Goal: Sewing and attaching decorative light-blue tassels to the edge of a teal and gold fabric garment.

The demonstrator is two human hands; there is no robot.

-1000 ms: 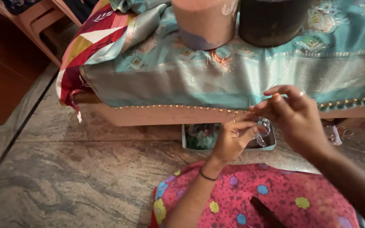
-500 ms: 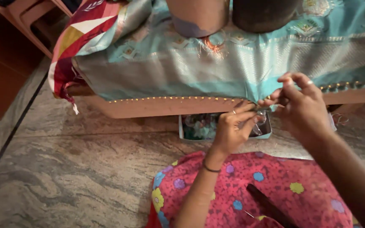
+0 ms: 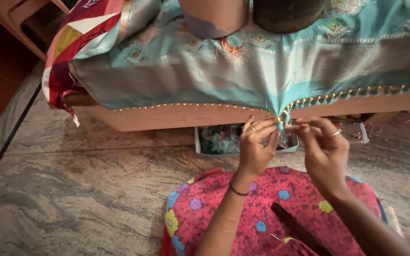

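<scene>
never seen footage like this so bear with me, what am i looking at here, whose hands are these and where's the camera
The camera sits on a person's head and looks down, so both hands are their own. The left hand and right hand meet at the edge of a teal cloth that hangs over a low wooden bench. Their fingertips pinch its beaded border, trimmed with small yellow beads. Any needle or thread is too small to see. Under the bench a small tray holds bits. Two round containers stand on the cloth. The pink flowered fabric covers the person's lap.

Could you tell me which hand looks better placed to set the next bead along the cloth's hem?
Likely the right hand: its fingers pinch at the teal cloth's beaded hem, while the left hand steadies it.
</scene>
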